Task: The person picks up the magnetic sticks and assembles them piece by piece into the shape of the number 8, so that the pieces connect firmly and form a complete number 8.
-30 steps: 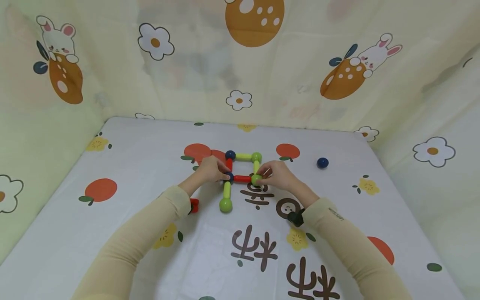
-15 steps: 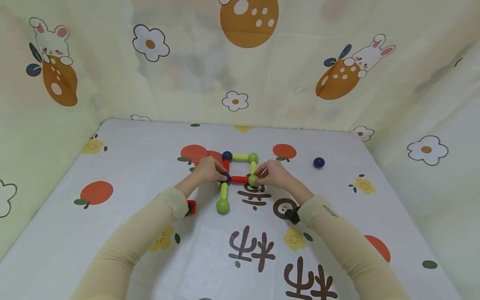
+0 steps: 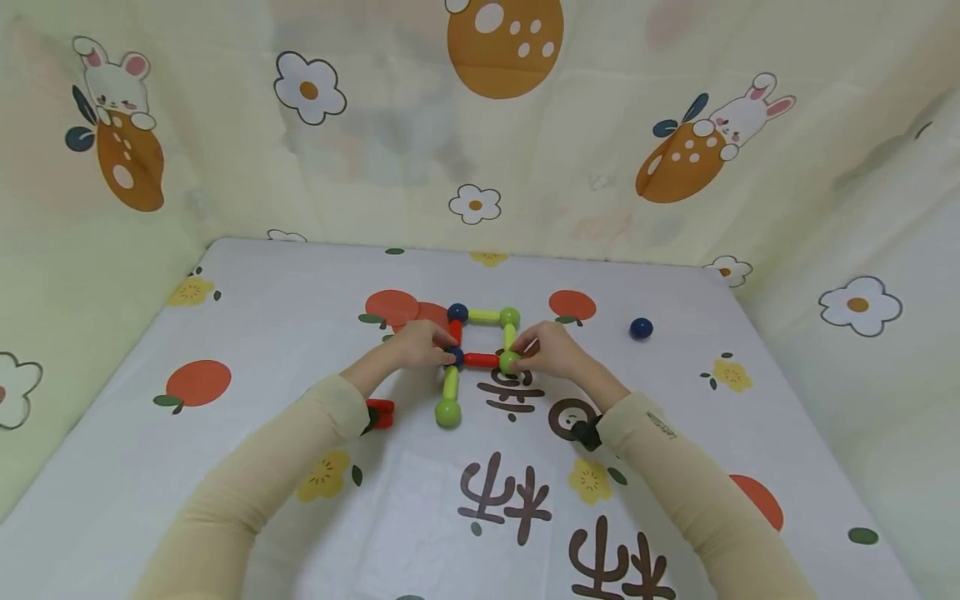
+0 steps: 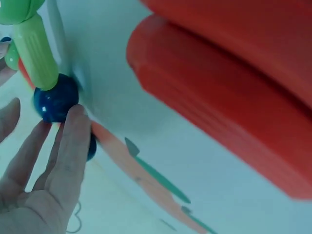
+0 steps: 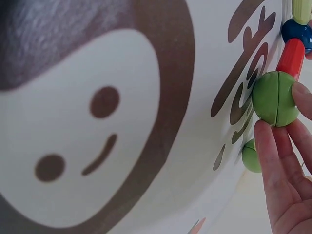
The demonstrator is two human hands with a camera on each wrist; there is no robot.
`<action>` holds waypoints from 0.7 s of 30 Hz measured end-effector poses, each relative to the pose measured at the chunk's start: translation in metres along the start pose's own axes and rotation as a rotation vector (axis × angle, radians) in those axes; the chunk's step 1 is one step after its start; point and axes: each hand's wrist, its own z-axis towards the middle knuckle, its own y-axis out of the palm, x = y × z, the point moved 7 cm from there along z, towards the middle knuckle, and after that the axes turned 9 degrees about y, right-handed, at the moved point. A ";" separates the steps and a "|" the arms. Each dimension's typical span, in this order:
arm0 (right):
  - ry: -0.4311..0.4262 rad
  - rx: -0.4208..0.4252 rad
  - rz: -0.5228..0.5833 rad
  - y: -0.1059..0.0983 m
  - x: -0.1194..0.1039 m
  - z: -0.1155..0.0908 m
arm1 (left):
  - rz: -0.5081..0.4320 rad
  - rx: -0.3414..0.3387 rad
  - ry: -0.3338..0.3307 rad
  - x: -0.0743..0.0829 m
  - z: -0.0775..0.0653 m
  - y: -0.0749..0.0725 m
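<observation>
Magnetic rods and balls form a square on the table in the head view, with a lime rod [image 3: 450,384] and green ball [image 3: 447,413] extending toward me from its near left corner. My left hand [image 3: 420,345] is at that corner's dark blue ball [image 4: 56,98]; the left wrist view shows straight fingertips [image 4: 75,117] touching it, the thumb apart. My right hand [image 3: 553,350] pinches the green ball [image 5: 276,99] at the near right corner between thumb and fingers. A red rod [image 3: 481,360] joins these two corners. The left hand partly hides its ball in the head view.
Red rods [image 3: 382,413] lie beside my left cuff, large in the left wrist view. A loose dark blue ball [image 3: 641,328] sits at the right rear. The printed tablecloth [image 3: 405,500] meets a patterned curtain [image 3: 390,192] behind.
My left wrist and forearm have shifted slightly left, baring more of the red rods. The right hand stays at its green ball, and the square keeps its shape.
</observation>
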 end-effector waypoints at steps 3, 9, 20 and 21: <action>0.010 -0.001 0.002 -0.001 0.003 -0.001 | 0.036 -0.035 0.038 0.005 -0.006 -0.001; -0.007 -0.001 0.004 0.002 0.001 0.001 | 0.115 -0.098 0.109 0.004 -0.034 -0.007; 0.000 0.004 0.002 0.001 0.001 0.000 | 0.203 -0.186 0.018 -0.033 -0.082 -0.006; -0.002 0.007 0.001 0.001 0.001 -0.001 | 0.196 -0.186 0.008 -0.036 -0.084 -0.005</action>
